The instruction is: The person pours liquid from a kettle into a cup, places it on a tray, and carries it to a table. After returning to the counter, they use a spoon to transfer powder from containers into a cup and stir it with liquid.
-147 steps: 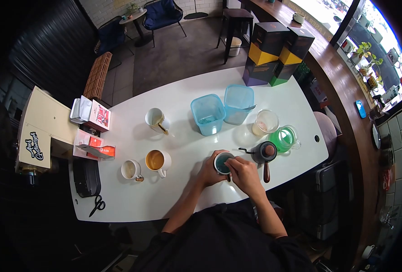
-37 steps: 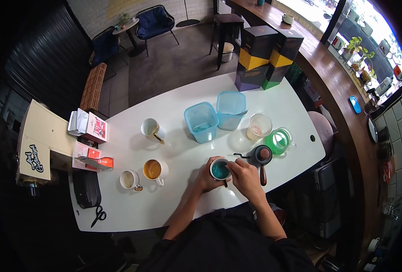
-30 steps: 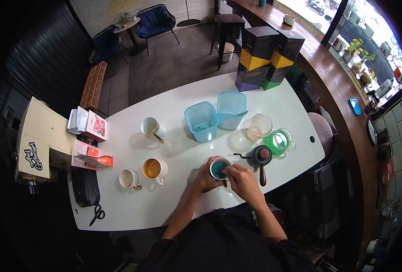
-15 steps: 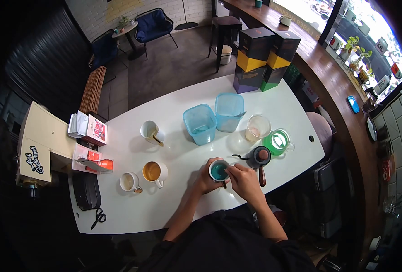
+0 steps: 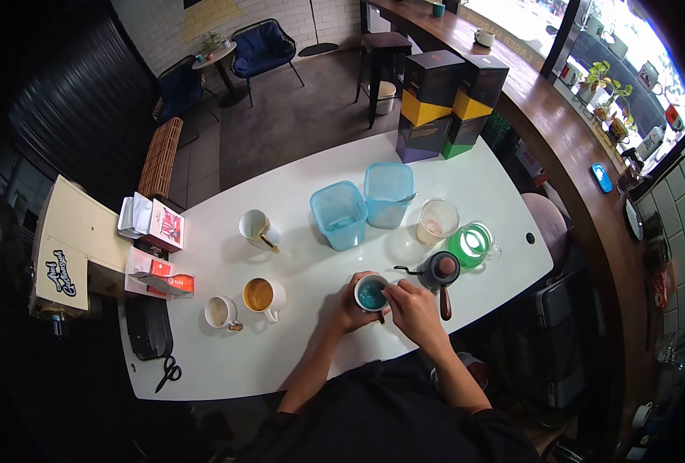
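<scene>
My left hand (image 5: pixel 347 309) is wrapped around a cup (image 5: pixel 372 294) with blue-green liquid in it, near the table's front edge. At the cup's right rim my right hand (image 5: pixel 415 310) is closed in a pinch; whatever its fingers hold is hidden or too small to make out. Just beyond the right hand stands a small dark gooseneck kettle (image 5: pixel 441 268) with a wooden handle. To the left are a white mug (image 5: pixel 275 299) of orange-brown liquid and a smaller white cup (image 5: pixel 220 312). A white mug with a gold handle (image 5: pixel 254 224) stands farther back.
Two translucent blue tubs (image 5: pixel 339 217) stand mid-table, beside a clear plastic cup (image 5: pixel 438 222) and a pitcher with green contents (image 5: pixel 467 248). Stacked black boxes (image 5: pixel 427 104) rise at the back. Scissors (image 5: pixel 169 372) and packets (image 5: pixel 161 278) lie on the left of the white table (image 5: pixel 226 366).
The camera view has shifted slightly. My right hand has moved a little at the rim, and the liquid's surface looks different. My left hand keeps its hold on the cup.
</scene>
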`<state>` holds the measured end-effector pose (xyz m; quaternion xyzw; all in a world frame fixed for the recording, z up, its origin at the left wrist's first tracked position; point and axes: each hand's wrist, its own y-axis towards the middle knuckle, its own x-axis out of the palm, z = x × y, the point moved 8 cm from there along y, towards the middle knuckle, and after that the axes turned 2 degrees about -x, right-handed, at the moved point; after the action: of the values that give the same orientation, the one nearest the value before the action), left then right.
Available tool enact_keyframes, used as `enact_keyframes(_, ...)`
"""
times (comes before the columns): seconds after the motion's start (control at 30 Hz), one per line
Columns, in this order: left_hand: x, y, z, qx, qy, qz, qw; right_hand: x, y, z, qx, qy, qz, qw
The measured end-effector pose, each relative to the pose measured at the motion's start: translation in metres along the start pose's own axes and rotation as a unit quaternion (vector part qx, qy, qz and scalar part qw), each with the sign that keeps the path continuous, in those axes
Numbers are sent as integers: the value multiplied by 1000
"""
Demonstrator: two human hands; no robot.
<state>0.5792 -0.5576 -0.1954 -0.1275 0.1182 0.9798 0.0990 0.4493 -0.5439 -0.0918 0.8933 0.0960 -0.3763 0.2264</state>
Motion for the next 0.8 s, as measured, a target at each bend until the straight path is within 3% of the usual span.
enact_keyframes(0.13, 1, -2, -6, -50, -28, -10, 998, 9, -2, -4, -12, 25, -18, 999)
enact_keyframes(0.23, 0, -1, 0, 7, -21, 5, 1000, 8, -1, -5, -20, 40, -1, 999)
enact_keyframes(0.43, 1, -3, -4, -45, -34, 17, 998, 3, 1, 7, 3, 15, -1, 1000)
enact_keyframes(0.53, -1, -1, 4, 7, -11, 12, 1000, -1, 0, 8, 10, 23, -8, 1000)
enact_keyframes(0.67, -1, -1, 0, -5, -16, 13, 1000, 3, -1, 0, 7, 39, -44, 998)
enact_keyframes(0.8, 1, -2, -6, -16, -18, -6, 1000, 8, -1, -4, -26, 73, -17, 997)
